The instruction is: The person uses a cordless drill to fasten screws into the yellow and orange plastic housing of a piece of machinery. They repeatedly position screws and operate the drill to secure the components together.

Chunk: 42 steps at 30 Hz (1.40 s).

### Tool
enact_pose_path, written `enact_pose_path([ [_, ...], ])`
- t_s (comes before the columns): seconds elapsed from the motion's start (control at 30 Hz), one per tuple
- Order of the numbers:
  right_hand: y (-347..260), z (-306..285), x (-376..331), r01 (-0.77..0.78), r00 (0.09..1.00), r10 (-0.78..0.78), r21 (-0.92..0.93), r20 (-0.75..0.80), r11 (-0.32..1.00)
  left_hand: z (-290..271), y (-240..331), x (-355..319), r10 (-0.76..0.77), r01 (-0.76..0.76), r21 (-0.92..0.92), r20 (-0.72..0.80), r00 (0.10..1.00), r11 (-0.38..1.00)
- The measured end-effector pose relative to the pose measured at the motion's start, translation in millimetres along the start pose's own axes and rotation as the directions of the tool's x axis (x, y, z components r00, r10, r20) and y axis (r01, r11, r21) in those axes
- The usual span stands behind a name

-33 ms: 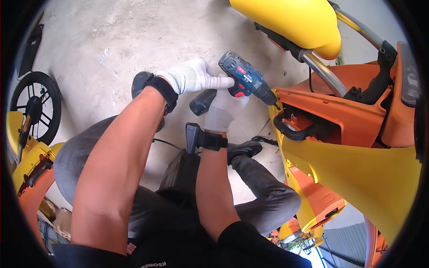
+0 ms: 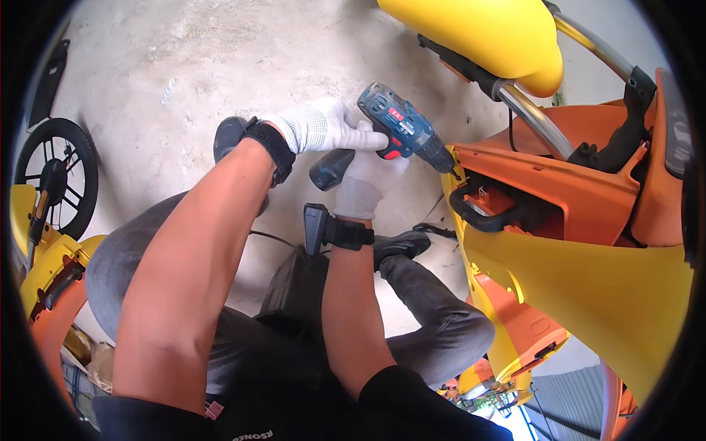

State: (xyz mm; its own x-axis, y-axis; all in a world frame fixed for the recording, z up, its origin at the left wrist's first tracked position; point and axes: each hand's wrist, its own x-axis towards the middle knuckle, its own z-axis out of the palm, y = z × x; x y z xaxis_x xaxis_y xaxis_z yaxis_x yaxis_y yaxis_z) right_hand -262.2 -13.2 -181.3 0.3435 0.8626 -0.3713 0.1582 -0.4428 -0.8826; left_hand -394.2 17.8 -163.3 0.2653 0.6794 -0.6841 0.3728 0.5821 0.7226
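Note:
A blue cordless drill (image 2: 404,121) with red accents is held level in front of me, its chuck pointing right. My right hand (image 2: 373,175), in a white knit glove, is wrapped round the drill's handle; the dark battery end sticks out to the left of it. From the left, my gloved left hand (image 2: 316,126) reaches over with curled fingers, and one stretched digit presses the drill near its red trigger. The bit end meets the yellow edge (image 2: 454,163) of an orange and yellow vehicle body (image 2: 544,173), beside a black curved handle (image 2: 482,217).
A rounded yellow panel (image 2: 478,37) and metal tube (image 2: 533,117) overhang at the upper right. At left stands a black spoked wheel (image 2: 57,176) with yellow bodywork. My bent legs (image 2: 434,301) frame the concrete floor (image 2: 220,59). Another orange and yellow part (image 2: 515,316) stands at lower right.

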Motion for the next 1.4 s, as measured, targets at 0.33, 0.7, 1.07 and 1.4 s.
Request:
enact_pose_path([
  [0.33,9.7,-30.5,5.6,-0.060,0.986,0.054,0.034,0.159,0.998,30.5,-12.1,60.4,0.275,-0.201,-0.320,0.205,0.939,0.926],
  [0.7,-50.7,-100.8,5.4,0.073,0.908,0.157,-0.517,0.388,0.853,37.7,-16.3,71.5,0.369,-0.295,-0.357,0.160,0.915,0.886],
  [1.07,-104.2,-138.8,-32.9,0.202,0.965,-0.076,-0.523,0.251,0.828,29.3,-10.4,69.4,0.448,-0.201,-0.622,0.270,0.852,0.757],
  [1.4,-106.7,-131.6,-21.4,0.129,0.990,-0.064,-0.638,0.125,0.759,31.2,-7.9,74.9,0.364,-0.174,-0.487,0.328,0.872,0.856],
])
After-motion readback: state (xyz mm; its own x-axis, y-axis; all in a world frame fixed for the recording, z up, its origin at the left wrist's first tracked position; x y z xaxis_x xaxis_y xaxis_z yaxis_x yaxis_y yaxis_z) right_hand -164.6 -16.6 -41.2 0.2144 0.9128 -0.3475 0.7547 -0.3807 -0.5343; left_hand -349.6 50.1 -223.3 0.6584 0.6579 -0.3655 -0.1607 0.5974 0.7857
